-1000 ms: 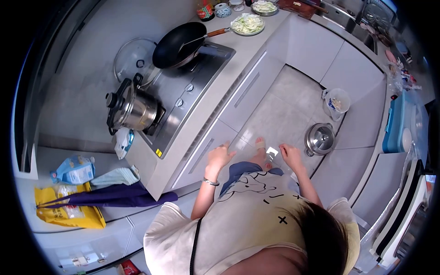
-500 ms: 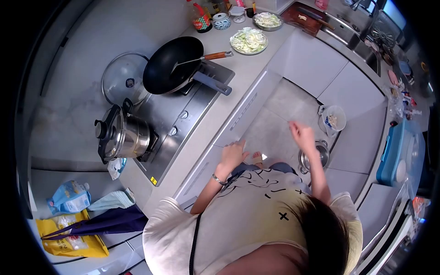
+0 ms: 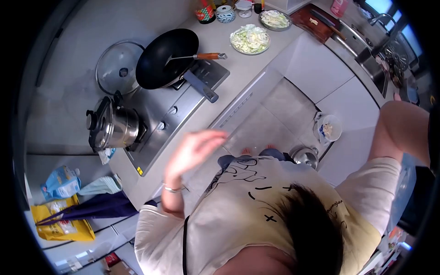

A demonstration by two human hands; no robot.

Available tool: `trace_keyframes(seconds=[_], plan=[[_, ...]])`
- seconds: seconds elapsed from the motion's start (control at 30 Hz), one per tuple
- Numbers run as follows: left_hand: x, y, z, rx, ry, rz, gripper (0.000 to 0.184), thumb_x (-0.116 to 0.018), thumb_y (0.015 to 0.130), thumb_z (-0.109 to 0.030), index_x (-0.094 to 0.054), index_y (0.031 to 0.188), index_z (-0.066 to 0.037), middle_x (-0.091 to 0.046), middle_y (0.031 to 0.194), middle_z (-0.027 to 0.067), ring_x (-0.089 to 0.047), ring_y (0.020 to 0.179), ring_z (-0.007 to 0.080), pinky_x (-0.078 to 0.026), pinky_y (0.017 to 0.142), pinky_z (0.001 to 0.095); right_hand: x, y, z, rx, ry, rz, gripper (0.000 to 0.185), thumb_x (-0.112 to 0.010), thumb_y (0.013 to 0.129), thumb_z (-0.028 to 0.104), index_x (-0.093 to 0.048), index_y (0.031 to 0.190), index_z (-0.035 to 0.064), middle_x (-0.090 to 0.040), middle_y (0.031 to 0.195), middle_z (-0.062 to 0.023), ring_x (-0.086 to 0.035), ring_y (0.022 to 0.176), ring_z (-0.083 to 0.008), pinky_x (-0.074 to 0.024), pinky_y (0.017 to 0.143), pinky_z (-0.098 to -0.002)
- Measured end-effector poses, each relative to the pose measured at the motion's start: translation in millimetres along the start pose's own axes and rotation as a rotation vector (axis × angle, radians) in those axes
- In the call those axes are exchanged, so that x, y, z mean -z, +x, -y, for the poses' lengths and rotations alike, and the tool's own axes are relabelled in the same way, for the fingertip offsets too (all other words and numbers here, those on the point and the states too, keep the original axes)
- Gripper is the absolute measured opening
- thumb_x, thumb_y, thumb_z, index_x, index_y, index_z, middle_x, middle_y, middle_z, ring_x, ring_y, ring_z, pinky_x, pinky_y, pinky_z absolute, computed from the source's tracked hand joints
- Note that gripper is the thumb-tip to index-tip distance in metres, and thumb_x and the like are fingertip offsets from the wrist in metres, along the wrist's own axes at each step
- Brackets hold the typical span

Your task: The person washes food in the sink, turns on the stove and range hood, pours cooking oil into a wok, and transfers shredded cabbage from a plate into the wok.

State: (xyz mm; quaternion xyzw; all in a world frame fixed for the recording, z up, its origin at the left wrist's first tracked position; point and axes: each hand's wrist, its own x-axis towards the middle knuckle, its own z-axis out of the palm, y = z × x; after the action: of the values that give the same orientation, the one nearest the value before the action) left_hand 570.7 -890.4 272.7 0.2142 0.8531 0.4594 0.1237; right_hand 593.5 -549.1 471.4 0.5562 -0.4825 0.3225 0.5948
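Observation:
My left hand [image 3: 195,149] is raised over the front edge of the counter [image 3: 181,126], smeared by motion. Its fingers stretch to the right, and no object shows in them. My right arm [image 3: 389,123] is lifted and bent at the right side; the hand itself is out of sight. Nearest my left hand is the steel gas stove [image 3: 158,107]. On it rest a black wok [image 3: 151,59], with a wooden-handled spatula [image 3: 208,56] lying in it, and a lidded steel pot [image 3: 121,128]. A glass lid [image 3: 110,68] leans against the wall behind.
Two plates of chopped cabbage [image 3: 250,39] [image 3: 275,19] sit farther along the counter. Beyond them are a cutting board [image 3: 305,23] with a knife [image 3: 321,17] and the sink [image 3: 350,39]. On the floor stand a bin [image 3: 336,128] and a steel pot [image 3: 305,156].
My left hand has risen and moved left, toward the stove. The right hand has left the space above the floor and gone out of view as that arm lifted. My view has shifted slightly.

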Motion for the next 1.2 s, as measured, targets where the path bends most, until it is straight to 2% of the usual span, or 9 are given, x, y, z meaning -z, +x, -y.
trace_keyframes(seconds=[0.03, 0.07, 0.13, 0.17, 0.2, 0.33, 0.5, 0.87, 1.2], plan=[[22.4, 1.6, -27.7, -0.056, -0.066, -0.118, 0.019, -0.058, 0.08, -0.013, -0.063, 0.096, -0.003, -0.065, 0.086, 0.0074, -0.062, 0.08, 0.0158, -0.047, 0.074, 0.0281, 1.4, -1.2, 6.6, 0.009, 0.027, -0.01, 0.022, -0.048, 0.085, 0.007, -0.056, 0.104, 0.0004, -0.059, 0.096, -0.0173, -0.058, 0.086, -0.0232, -0.0464, 0.079, -0.034], [43.6, 3.5, -57.4, -0.196, -0.015, -0.273, 0.021, -0.058, 0.078, -0.01, -0.062, 0.095, 0.001, -0.064, 0.09, 0.0103, -0.061, 0.084, 0.019, -0.046, 0.077, 0.0296, 2.5, -5.0, 14.7, -0.003, 0.053, -0.018, 0.022, -0.048, 0.085, 0.007, -0.056, 0.104, 0.0004, -0.059, 0.096, -0.0173, -0.058, 0.086, -0.0232, -0.0463, 0.079, -0.0341], [67.2, 21.1, -85.2, -0.725, 0.021, -0.586, 0.039, -0.059, 0.075, -0.018, -0.055, 0.103, 0.009, -0.058, 0.097, 0.0243, -0.058, 0.089, 0.0335, -0.045, 0.083, 0.0397, 2.9, -19.5, 37.8, -0.08, 0.097, -0.034, 0.022, -0.048, 0.085, 0.007, -0.056, 0.104, 0.0005, -0.059, 0.096, -0.0172, -0.058, 0.086, -0.0232, -0.0462, 0.079, -0.0341], [88.9, 23.3, -101.3, -0.822, 0.279, -0.588, 0.05, -0.054, 0.08, -0.03, -0.046, 0.116, 0.005, -0.055, 0.106, 0.0248, -0.053, 0.101, 0.0389, -0.041, 0.09, 0.0475, 4.2, -27.5, 46.3, -0.14, 0.1, -0.041, 0.022, -0.047, 0.085, 0.007, -0.056, 0.104, 0.0005, -0.059, 0.096, -0.0171, -0.058, 0.086, -0.0232, -0.0461, 0.08, -0.0342], [106.8, 27.8, -115.4, -0.883, 0.456, -0.619, 0.05, -0.054, 0.08, -0.03, -0.046, 0.116, 0.005, -0.055, 0.106, 0.0246, -0.053, 0.101, 0.0387, -0.041, 0.09, 0.0474, 6.1, -37.0, 53.5, -0.212, 0.105, -0.044, 0.022, -0.047, 0.085, 0.008, -0.056, 0.104, 0.0005, -0.059, 0.096, -0.017, -0.057, 0.086, -0.0232, -0.046, 0.08, -0.0342], [139.5, 49.7, -154.4, -0.811, 0.869, -0.633, 0.049, -0.054, 0.08, -0.03, -0.047, 0.114, 0.004, -0.055, 0.105, 0.0237, -0.053, 0.101, 0.0379, -0.04, 0.09, 0.0472, 9.7, -74.3, 66.8, -0.477, 0.056, -0.046, 0.021, -0.047, 0.085, 0.008, -0.055, 0.103, 0.0006, -0.058, 0.095, -0.0168, -0.057, 0.086, -0.0231, -0.0457, 0.08, -0.0343], [156.5, 63.3, -167.0, -0.631, 1.064, -0.559, 0.047, -0.054, 0.08, -0.029, -0.047, 0.112, 0.003, -0.055, 0.104, 0.0226, -0.052, 0.1, 0.0369, -0.039, 0.09, 0.0469, 16.6, -99.7, 64.9, -0.667, 0.006, -0.043, 0.021, -0.047, 0.085, 0.009, -0.055, 0.102, 0.0007, -0.058, 0.095, -0.0166, -0.057, 0.086, -0.0231, -0.0454, 0.08, -0.0345], [175.7, 55.2, -172.8, -0.476, 1.139, -0.546, 0.043, -0.054, 0.08, -0.029, -0.049, 0.109, 0.002, -0.055, 0.102, 0.0202, -0.051, 0.099, 0.0347, -0.036, 0.09, 0.0463, 30.7, -122.5, 55.3, -0.814, -0.043, -0.047, 0.02, -0.046, 0.085, 0.01, -0.054, 0.101, 0.0008, -0.057, 0.094, -0.016, -0.056, 0.086, -0.023, -0.0446, 0.08, -0.0349], [160.5, 35.9, -149.2, -0.391, 1.199, -0.594, 0.039, -0.054, 0.079, -0.029, -0.05, 0.105, 0.0, -0.055, 0.1, 0.018, -0.051, 0.098, 0.0326, -0.034, 0.091, 0.0457, 9.8, -173.4, 1.5, -0.936, -0.104, 0.003, 0.019, -0.045, 0.086, 0.011, -0.053, 0.099, 0.001, -0.057, 0.093, -0.0155, -0.055, 0.086, -0.0229, -0.0439, 0.08, -0.0352]])
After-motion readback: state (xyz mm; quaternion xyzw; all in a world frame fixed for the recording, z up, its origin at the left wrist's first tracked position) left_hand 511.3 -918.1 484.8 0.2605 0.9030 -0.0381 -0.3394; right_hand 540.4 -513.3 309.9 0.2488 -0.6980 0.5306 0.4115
